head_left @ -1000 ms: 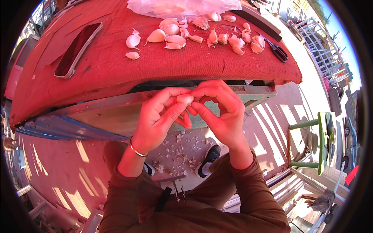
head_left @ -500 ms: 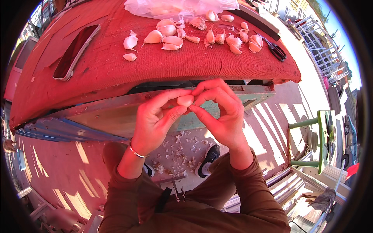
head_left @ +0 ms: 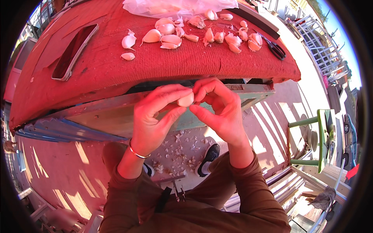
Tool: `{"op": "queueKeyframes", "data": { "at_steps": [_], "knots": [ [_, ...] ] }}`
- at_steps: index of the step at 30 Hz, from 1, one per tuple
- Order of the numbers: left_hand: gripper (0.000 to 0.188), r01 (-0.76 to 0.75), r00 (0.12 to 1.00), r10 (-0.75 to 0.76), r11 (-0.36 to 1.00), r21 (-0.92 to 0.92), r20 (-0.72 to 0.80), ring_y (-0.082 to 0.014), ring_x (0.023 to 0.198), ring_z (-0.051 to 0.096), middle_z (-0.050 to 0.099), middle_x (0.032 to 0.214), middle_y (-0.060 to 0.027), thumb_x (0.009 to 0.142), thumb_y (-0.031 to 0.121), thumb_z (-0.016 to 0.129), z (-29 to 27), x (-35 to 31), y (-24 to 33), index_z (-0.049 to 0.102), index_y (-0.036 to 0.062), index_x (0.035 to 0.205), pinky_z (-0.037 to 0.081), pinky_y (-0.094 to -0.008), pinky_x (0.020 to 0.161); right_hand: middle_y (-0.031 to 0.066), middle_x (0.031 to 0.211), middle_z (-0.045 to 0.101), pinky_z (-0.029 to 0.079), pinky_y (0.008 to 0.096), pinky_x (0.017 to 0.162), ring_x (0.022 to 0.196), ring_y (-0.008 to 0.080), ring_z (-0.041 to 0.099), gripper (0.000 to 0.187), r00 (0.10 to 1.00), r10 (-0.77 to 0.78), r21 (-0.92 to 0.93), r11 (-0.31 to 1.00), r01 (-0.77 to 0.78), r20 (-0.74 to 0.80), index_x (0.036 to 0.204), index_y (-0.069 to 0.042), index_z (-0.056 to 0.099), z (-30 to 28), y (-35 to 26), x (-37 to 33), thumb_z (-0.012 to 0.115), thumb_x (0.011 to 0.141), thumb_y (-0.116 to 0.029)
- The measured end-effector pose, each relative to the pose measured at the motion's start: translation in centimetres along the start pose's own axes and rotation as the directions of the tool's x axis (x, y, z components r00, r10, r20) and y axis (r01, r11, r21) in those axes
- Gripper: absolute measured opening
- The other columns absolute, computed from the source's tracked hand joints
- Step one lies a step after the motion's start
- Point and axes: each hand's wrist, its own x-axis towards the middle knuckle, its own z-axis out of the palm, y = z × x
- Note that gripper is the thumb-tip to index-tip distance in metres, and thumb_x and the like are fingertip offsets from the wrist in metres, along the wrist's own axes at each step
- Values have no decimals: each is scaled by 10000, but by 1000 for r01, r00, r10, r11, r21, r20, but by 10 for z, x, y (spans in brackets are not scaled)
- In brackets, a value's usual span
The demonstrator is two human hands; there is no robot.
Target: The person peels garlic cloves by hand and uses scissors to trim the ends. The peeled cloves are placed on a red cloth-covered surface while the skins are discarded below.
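A pale garlic clove (head_left: 185, 99) is pinched between the thumb and fingers of my left hand (head_left: 155, 110), just in front of the table's near edge. My right hand (head_left: 219, 110) is at the clove's right side, its fingers curled and the thumb close to the index fingertip. Whatever those right fingertips grip is too small to make out. Several more garlic cloves (head_left: 171, 41) lie loose across the red cloth (head_left: 171, 66) beyond my hands, with two on their own (head_left: 128, 56) to the left.
On the cloth are a phone (head_left: 75, 52) at left, black-handled scissors (head_left: 276, 51) at right and a translucent plastic bag (head_left: 147, 8) at the back. Papery skins (head_left: 180, 153) litter the floor between my shoes (head_left: 210, 157). A green-framed object (head_left: 320, 141) stands at right.
My right fingertips have shifted slightly around the clove, whose pale face now shows more fully. My left hand keeps its hold in nearly the same place.
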Motion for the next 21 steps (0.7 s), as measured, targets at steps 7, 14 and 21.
{"op": "queueKeyframes", "data": {
  "at_steps": [7, 14, 21],
  "knots": [
    [337, -62, 997, 55, 989, 134, 57, -193, 1140, 691, 695, 1272, -139, 927, -111, 718, 0, 1, 1, 744, -23, 1251, 597, -325, 967, 66, 1150, 601, 550, 308, 926, 1059, 133, 633, 224, 999, 47, 68, 997, -47, 6, 1030, -8, 601, -1, 3, -1, 717, 882, 114],
    [355, 112, 994, -112, 972, -208, 10, -184, 1160, 694, 715, 1259, -115, 960, -63, 718, 3, -2, -5, 710, -25, 1313, 587, -322, 982, 72, 1152, 604, 526, 307, 916, 1032, 136, 628, 233, 999, 52, 24, 998, -52, -11, 1054, 7, 620, -1, 1, -1, 719, 879, 126],
    [338, 205, 974, -224, 906, -369, -11, -202, 1113, 732, 762, 1195, -158, 1000, -18, 700, 3, 0, 2, 680, -69, 1333, 602, -337, 973, 126, 1191, 629, 568, 310, 820, 989, 171, 668, 281, 980, -200, -265, 945, 193, -1, 1128, 40, 658, 4, 4, 0, 764, 874, 96]
  ]
}}
